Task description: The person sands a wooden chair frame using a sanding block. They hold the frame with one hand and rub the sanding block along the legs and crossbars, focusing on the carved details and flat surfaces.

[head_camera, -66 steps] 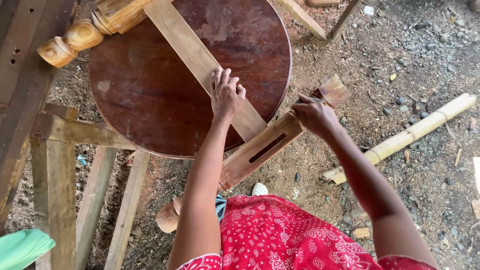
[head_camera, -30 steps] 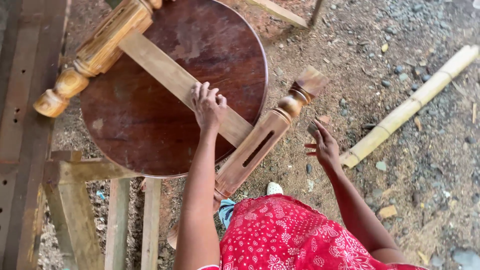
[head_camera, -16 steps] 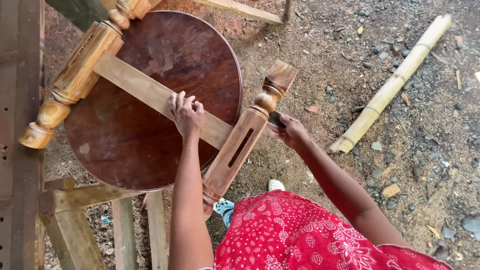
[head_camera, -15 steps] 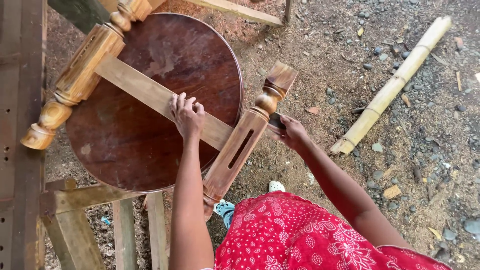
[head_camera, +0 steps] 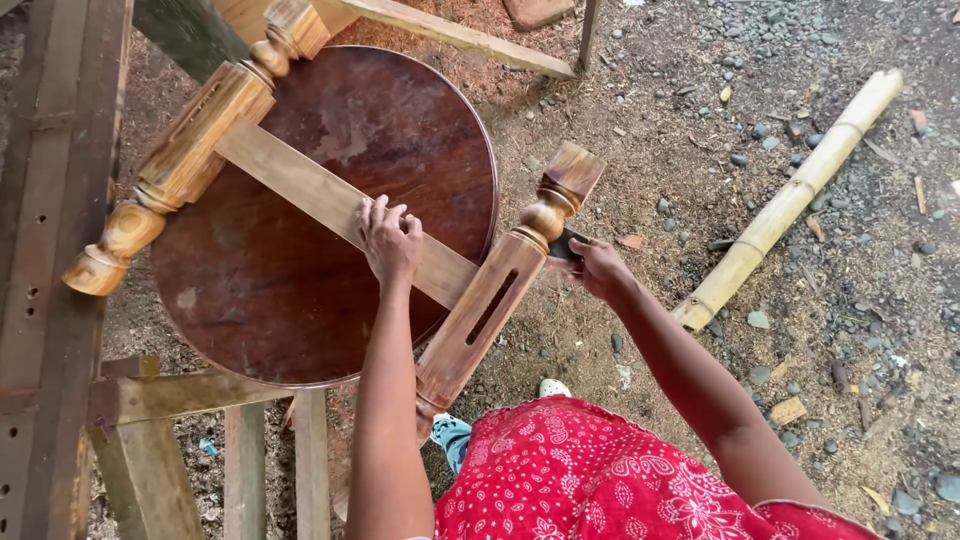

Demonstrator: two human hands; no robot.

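Note:
A round dark-brown tabletop (head_camera: 300, 310) lies face down with a pale flat rail (head_camera: 290, 180) across it. A turned wooden leg is joined at each end of the rail: the near leg (head_camera: 480, 315) with a slot, and the far leg (head_camera: 195, 150). My left hand (head_camera: 388, 240) presses flat on the rail near the middle, holding nothing. My right hand (head_camera: 600, 268) is closed on a small dark pad (head_camera: 568, 245), which it holds against the near leg just below the leg's round knob.
A heavy timber frame (head_camera: 60, 200) runs along the left, with a rough wooden stand (head_camera: 180, 395) under the tabletop. A bamboo pole (head_camera: 795, 195) lies on the gravel and sawdust ground to the right. My red patterned dress (head_camera: 620, 480) fills the bottom.
My right hand let go of the near leg, swung out open, then came back with a small dark pad against the leg. My left hand stayed on the rail.

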